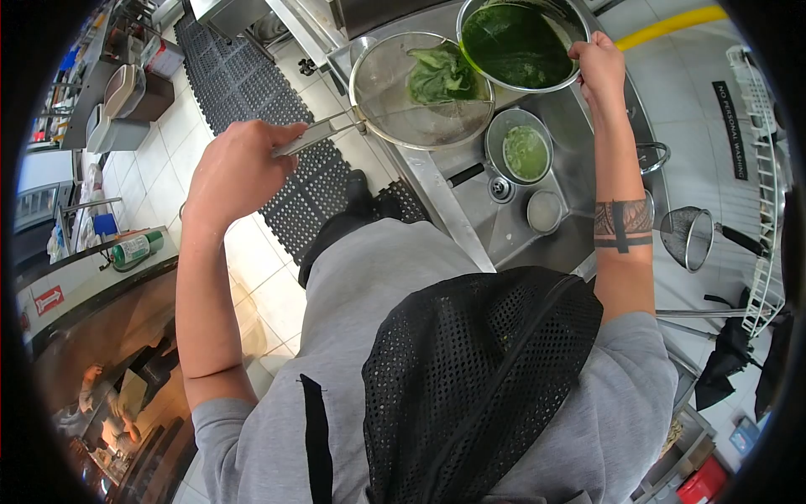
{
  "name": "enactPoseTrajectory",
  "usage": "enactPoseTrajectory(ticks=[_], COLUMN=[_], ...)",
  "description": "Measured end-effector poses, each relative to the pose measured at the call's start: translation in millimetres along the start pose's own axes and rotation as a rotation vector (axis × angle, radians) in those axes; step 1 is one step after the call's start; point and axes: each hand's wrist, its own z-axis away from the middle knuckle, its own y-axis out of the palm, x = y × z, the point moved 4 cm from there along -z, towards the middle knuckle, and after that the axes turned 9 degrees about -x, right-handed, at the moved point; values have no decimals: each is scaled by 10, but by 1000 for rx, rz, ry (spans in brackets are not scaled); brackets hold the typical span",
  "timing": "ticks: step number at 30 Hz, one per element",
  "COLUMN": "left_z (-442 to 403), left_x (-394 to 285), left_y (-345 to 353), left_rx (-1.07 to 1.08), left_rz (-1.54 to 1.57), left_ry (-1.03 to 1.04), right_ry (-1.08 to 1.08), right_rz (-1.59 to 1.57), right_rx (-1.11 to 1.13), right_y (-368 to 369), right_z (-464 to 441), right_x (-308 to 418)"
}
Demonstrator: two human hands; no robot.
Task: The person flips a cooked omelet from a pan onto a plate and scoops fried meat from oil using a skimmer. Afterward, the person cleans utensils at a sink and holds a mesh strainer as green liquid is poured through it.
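My left hand [243,172] is wrapped round the metal handle of a large round mesh strainer [382,97], held over the sink's near edge. Wet dark-green leaves [443,76] lie clumped in its mesh. My right hand [599,69] grips the rim of a metal bowl [574,32], which is tilted and holds dark green liquid [514,49]. The bowl's lower left rim comes close to the strainer; whether they touch I cannot tell. Below them, in the sink [575,168], stands a black-handled round vessel [499,134] with foamy pale-green liquid [526,153].
A small round container [544,212] sits near the sink drain [501,190]. On the right, a black-handled strainer [687,240] hangs by a white wire rack [745,101]. A faucet [653,157] juts over the sink's right edge. Black rubber matting [239,80] covers part of the floor.
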Motion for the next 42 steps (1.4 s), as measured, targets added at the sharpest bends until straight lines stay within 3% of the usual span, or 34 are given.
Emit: enactPoseTrajectory(ticks=[42], left_z=[39], left_x=[-14], left_y=[13], left_rx=[-75], left_rz=[-34], left_ry=[53], right_ry=[-43], right_rz=[42], right_rx=[-13], right_y=[-10], right_z=[17], right_x=[22])
